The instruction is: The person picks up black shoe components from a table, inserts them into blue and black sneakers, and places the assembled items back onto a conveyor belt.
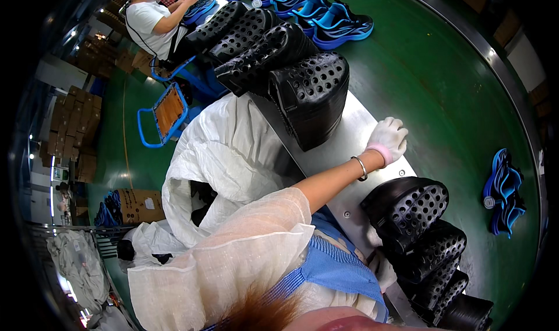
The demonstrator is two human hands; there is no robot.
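My left hand [389, 137], in a white glove with a pink cuff, is at the edge of a metal bench [364, 121], beside the green belt. Its fingers are curled, and whatever may be in them is hidden. Several black rounded pieces with rows of round holes stand on both sides of it: the nearest large one [311, 92] lies to its left, another [407, 211] nearer my body. Part of what looks like my gloved right hand [382, 271] shows beside my blue apron [340, 267], next to the nearer black pieces. Its fingers are hidden.
Blue-and-black sneakers [340, 25] line the far end of the green conveyor [431, 92], and a pair [504, 192] lies at the right. A white sack [221, 138] hangs by the bench. Beyond it are a blue-framed stool [169, 114], a seated co-worker [148, 19] and stacked cartons [75, 118].
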